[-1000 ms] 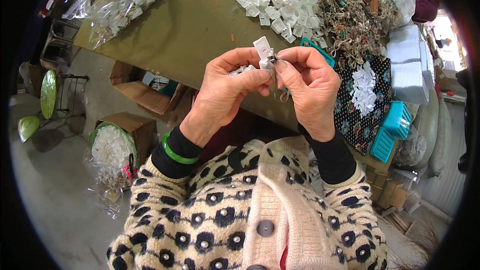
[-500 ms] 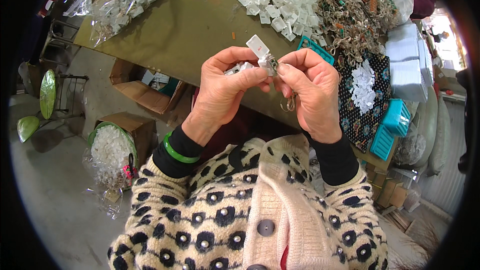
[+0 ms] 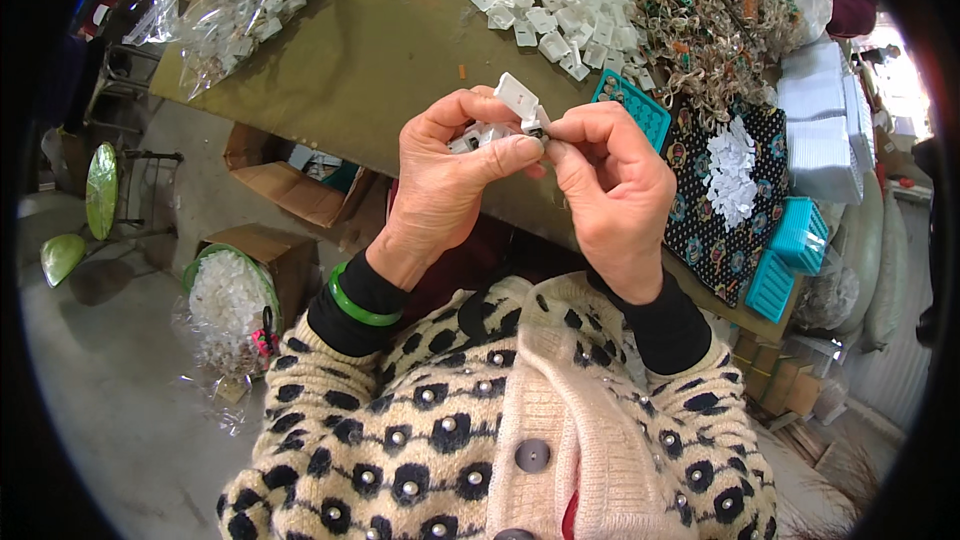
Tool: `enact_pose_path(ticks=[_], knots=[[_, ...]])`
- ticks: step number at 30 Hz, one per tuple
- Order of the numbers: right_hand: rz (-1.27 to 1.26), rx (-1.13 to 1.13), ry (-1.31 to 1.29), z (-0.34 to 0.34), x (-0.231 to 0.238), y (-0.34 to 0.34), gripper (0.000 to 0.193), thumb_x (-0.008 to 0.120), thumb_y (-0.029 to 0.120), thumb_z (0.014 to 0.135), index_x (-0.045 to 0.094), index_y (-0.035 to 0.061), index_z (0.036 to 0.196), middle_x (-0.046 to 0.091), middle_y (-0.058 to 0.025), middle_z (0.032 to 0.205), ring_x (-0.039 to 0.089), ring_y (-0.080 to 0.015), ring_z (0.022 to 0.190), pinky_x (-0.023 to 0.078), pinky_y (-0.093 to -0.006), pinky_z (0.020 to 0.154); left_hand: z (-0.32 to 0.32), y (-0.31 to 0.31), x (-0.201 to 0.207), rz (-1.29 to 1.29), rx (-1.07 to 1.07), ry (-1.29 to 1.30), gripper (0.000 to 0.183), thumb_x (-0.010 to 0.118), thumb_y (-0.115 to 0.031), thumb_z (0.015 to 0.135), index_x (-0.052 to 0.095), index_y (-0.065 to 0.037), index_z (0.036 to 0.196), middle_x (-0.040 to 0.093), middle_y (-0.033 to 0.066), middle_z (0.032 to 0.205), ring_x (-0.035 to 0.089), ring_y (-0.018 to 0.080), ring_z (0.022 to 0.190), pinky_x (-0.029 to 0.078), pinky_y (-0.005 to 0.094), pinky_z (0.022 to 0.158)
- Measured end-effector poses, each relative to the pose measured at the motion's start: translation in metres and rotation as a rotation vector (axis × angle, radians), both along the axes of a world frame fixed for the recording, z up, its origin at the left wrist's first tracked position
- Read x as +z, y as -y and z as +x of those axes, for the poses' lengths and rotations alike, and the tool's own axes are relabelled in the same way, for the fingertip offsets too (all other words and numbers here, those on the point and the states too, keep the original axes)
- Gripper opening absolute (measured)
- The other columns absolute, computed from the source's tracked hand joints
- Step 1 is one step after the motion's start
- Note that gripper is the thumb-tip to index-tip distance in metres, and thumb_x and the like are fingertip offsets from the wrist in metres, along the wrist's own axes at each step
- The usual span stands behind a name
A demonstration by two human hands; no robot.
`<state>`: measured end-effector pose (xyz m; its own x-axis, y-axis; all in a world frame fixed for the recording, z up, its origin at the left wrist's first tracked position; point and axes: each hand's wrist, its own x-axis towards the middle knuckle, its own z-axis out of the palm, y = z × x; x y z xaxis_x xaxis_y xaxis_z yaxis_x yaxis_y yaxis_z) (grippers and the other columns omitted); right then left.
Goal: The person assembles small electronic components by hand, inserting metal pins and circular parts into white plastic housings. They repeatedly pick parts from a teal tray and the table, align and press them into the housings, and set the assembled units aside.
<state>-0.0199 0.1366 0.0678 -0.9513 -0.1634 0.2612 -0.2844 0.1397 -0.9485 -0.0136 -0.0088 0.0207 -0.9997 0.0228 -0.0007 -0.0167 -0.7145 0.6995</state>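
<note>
Between thumb and fingers, my left hand [image 3: 450, 165] grips a small white plastic case [image 3: 516, 95], its lid part standing up. Several more white cases [image 3: 472, 140] are tucked in the same palm. My right hand [image 3: 620, 190] is closed, thumb and forefinger pinching at the lower end of the gripped case. A small dark part [image 3: 540, 135], perhaps a circuit board, shows there, mostly hidden by fingertips. Both hands meet above the near edge of the olive table [image 3: 390, 30].
A heap of white cases [image 3: 555, 0] lies at the back, beside a tangle of wired parts [image 3: 715, 25]. Right of my hands are a teal tray [image 3: 640, 110], white pieces [image 3: 732, 175] on patterned cloth and teal baskets [image 3: 797, 235]. A bag of cases [image 3: 250, 0] lies back left.
My right hand has moved slightly left and closed in against the case. The small board has gone down into the case's end, and the wire loop below the right fingers no longer shows.
</note>
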Motion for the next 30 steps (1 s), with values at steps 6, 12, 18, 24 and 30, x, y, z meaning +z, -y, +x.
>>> enact_pose_path(ticks=[6,12,18,24,30], knots=[[0.267,-0.064,-0.36,-0.001,-0.01,0.0,0.019,0.06,-0.013,0.081,0.061,0.0003,0.095,0.06,-0.0092,0.089,0.059,-0.0166,0.072,0.048,-0.0265,0.064,0.001,-0.001,0.01,-0.071,-0.002,0.113,0.02,0.073,0.002,0.083,0.065,0.004,0.101,0.069,0.0114,0.092,0.067,0.0156,0.073,0.056,0.0267,0.066],[0.31,-0.101,-0.507,-0.005,-0.019,0.0,0.025,0.06,-0.017,0.078,0.061,0.0002,0.096,0.06,-0.011,0.089,0.06,-0.0207,0.074,0.049,-0.0282,0.063,0.0,-0.009,0.017,-0.198,0.09,0.176,0.021,0.073,0.0,0.083,0.065,0.005,0.101,0.07,0.0109,0.091,0.066,0.013,0.071,0.054,0.0239,0.063],[0.39,-0.115,-0.587,-0.006,-0.024,0.0,0.026,0.06,-0.018,0.077,0.06,0.0,0.096,0.06,-0.0118,0.09,0.06,-0.0221,0.075,0.049,-0.0284,0.062,-0.001,-0.011,0.018,-0.284,0.156,0.154,0.02,0.073,0.001,0.082,0.065,0.005,0.1,0.069,0.0087,0.091,0.064,0.0108,0.069,0.053,0.0228,0.061],[0.243,-0.119,-0.29,-0.003,-0.021,0.002,0.015,0.06,-0.008,0.089,0.055,0.0003,0.1,0.058,-0.0073,0.091,0.057,-0.0129,0.077,0.047,-0.0241,0.068,-0.003,-0.011,0.019,-0.056,0.114,0.235,0.015,0.07,0.0,0.083,0.063,0.002,0.095,0.067,0.0054,0.084,0.063,0.0101,0.067,0.048,0.0223,0.052],[-0.114,-0.045,0.18,-0.002,-0.015,0.004,0.01,0.057,-0.005,0.092,0.053,0.001,0.099,0.061,-0.0031,0.087,0.059,-0.0069,0.076,0.049,-0.022,0.066,-0.005,-0.001,0.019,0.114,-0.1,0.392,0.01,0.065,-0.005,0.088,0.063,0.0,0.097,0.067,0.0075,0.082,0.064,0.0123,0.068,0.047,0.0236,0.051]])
